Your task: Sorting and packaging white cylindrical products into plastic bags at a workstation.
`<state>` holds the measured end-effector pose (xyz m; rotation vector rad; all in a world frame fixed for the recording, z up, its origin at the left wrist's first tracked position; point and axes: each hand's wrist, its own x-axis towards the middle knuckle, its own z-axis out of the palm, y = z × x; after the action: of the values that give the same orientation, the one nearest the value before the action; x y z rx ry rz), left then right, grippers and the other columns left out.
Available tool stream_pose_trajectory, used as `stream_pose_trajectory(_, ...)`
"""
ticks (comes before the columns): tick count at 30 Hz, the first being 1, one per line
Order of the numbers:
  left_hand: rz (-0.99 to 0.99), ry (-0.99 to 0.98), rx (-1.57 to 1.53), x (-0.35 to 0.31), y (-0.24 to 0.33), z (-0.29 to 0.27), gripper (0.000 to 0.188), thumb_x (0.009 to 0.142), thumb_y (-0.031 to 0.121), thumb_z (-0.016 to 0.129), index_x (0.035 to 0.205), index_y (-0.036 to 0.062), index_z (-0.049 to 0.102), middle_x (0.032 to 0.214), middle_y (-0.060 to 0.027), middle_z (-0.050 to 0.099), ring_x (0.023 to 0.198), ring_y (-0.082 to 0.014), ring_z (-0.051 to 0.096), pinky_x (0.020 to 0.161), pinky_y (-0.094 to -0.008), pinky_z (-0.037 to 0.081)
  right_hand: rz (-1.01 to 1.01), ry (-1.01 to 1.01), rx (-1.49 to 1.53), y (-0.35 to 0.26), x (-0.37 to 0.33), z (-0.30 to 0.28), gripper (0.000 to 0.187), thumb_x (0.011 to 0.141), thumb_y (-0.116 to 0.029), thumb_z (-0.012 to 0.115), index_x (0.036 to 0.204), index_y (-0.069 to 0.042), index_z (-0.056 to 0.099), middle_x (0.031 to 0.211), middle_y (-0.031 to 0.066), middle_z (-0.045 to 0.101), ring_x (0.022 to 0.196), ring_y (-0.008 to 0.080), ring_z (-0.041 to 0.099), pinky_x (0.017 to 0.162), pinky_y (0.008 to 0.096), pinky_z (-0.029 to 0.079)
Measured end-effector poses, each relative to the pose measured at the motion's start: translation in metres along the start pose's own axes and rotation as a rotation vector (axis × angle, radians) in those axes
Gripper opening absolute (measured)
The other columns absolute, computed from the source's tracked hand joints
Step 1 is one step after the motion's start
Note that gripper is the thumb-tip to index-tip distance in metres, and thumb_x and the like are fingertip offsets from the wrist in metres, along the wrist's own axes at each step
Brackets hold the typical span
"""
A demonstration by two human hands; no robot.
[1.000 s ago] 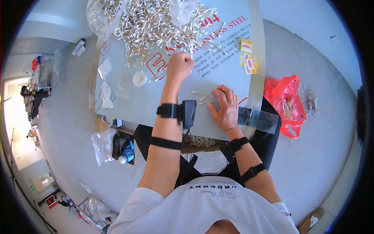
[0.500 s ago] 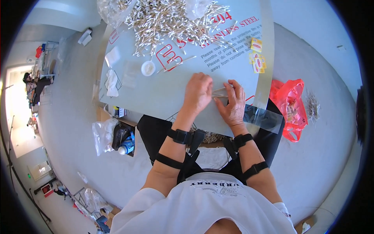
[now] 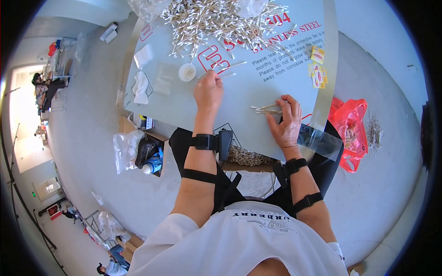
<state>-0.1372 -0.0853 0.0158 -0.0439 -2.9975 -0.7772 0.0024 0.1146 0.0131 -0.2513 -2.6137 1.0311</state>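
My left hand reaches forward, its fingers pinched at the near ends of a few loose cotton swabs. The fingertips partly hide what they grip. A small round white tub stands just left of those fingers. Nearer the table's front edge, my right hand keeps a small bunch of cotton swabs between thumb and fingers, their white tips pointing left. A large heap of cotton swabs covers the far part of the metal-look tabletop.
Crumpled white wipes lie at the table's left. Yellow-and-white packets rest near the right edge. Beyond it hangs a red plastic bag. A box with a bottle is at lower left; more swabs sit under the front edge.
My left hand has moved away from the right hand, forward and left to the loose swabs by the tub. My right hand still holds its bunch. The whole view has shifted slightly.
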Motion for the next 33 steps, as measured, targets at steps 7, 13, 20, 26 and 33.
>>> stream_pose_trajectory(7,0.054,0.000,-0.161,0.013,0.015,0.001,0.013,0.079,0.009,0.063,0.091,0.0087,0.063,0.079,-0.0155,0.066,0.079,-0.0354,0.064,0.070,-0.0455,0.049,-0.013,0.018,-0.005,0.003,-0.001,-0.001,0.043,0.068,-0.012,0.074,0.107,-0.005,0.057,0.119,0.0106,0.052,0.110,0.0308,0.050,0.094,0.0420,0.040)
stream_pose_trajectory(13,0.459,0.064,0.327,0.080,0.000,-0.024,0.011,0.076,0.006,0.065,0.086,0.0094,0.069,0.088,-0.0140,0.063,0.092,-0.0329,0.060,0.076,-0.0429,0.050,-0.026,0.024,-0.006,0.005,0.001,0.000,0.043,0.068,-0.012,0.073,0.107,-0.005,0.057,0.119,0.0104,0.052,0.110,0.0304,0.050,0.093,0.0419,0.039)
stream_pose_trajectory(20,0.526,-0.158,0.345,0.110,0.000,-0.021,0.007,0.077,0.010,0.066,0.082,0.0104,0.070,0.092,-0.0107,0.063,0.100,-0.0315,0.057,0.081,-0.0433,0.049,-0.023,0.021,-0.003,0.006,0.000,0.001,0.045,0.068,-0.009,0.074,0.109,-0.005,0.057,0.119,0.0090,0.052,0.110,0.0295,0.050,0.093,0.0410,0.039)
stream_pose_trajectory(26,0.492,-0.378,0.109,0.093,0.022,-0.007,0.004,0.079,0.010,0.067,0.080,0.0063,0.068,0.088,-0.0119,0.064,0.083,-0.0311,0.061,0.075,-0.0402,0.049,-0.021,0.017,0.001,0.006,-0.001,-0.001,0.044,0.068,-0.009,0.073,0.109,-0.005,0.057,0.119,0.0091,0.052,0.110,0.0295,0.050,0.094,0.0410,0.039)
stream_pose_trajectory(33,0.367,-0.373,0.059,0.077,0.025,-0.009,0.014,0.078,0.017,0.071,0.089,0.0090,0.069,0.094,-0.0116,0.064,0.088,-0.0284,0.062,0.079,-0.0386,0.049,-0.012,0.016,0.012,0.005,-0.001,0.000,0.045,0.068,-0.010,0.073,0.109,-0.005,0.057,0.119,0.0094,0.052,0.110,0.0298,0.050,0.094,0.0409,0.039)
